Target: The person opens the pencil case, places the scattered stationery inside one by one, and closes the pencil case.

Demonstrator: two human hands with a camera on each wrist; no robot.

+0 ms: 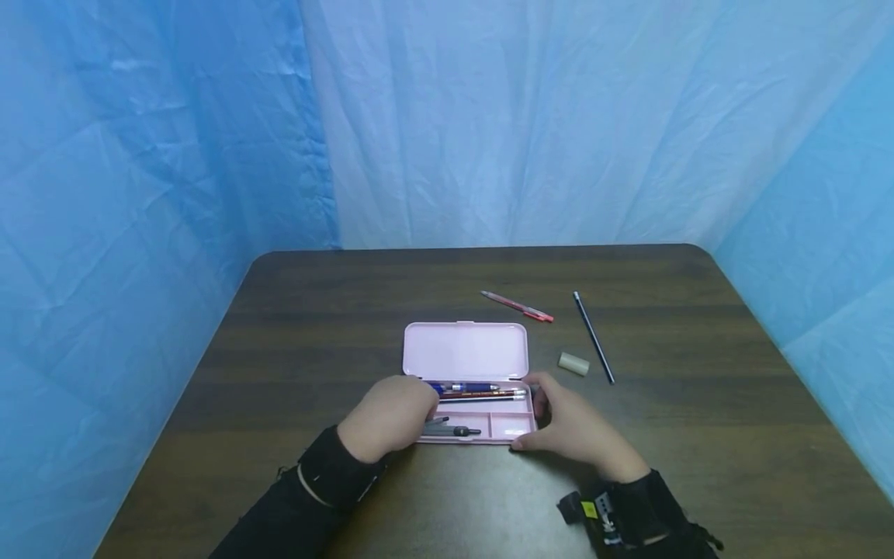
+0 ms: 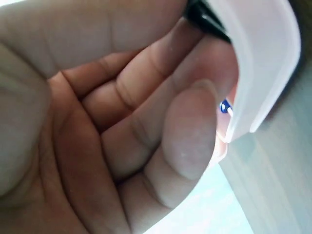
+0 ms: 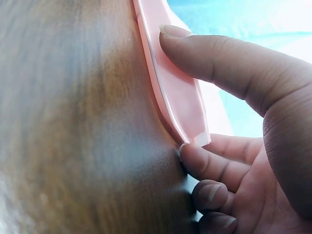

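Nearest the person, two hands in dark sleeves hold an open pink pencil case that lies flat near the middle of a dark wooden table. The left hand grips the case's left end, its fingers curled round the edge, as the left wrist view shows close up. The right hand clasps the right end: the thumb lies along the near rim while the other fingers curl against the corner at the table top. Inside the tray lie a blue pen, a red pencil just in front of it, and a dark, compass-like tool in the near left compartment; the small compartments beside it sit by the right hand. The lid is laid back flat on the far side of the tray. Further off, to the right, a pale eraser lies near a black pencil, and beyond the lid rests a red pen. Blue sheeting hangs behind and around the table.
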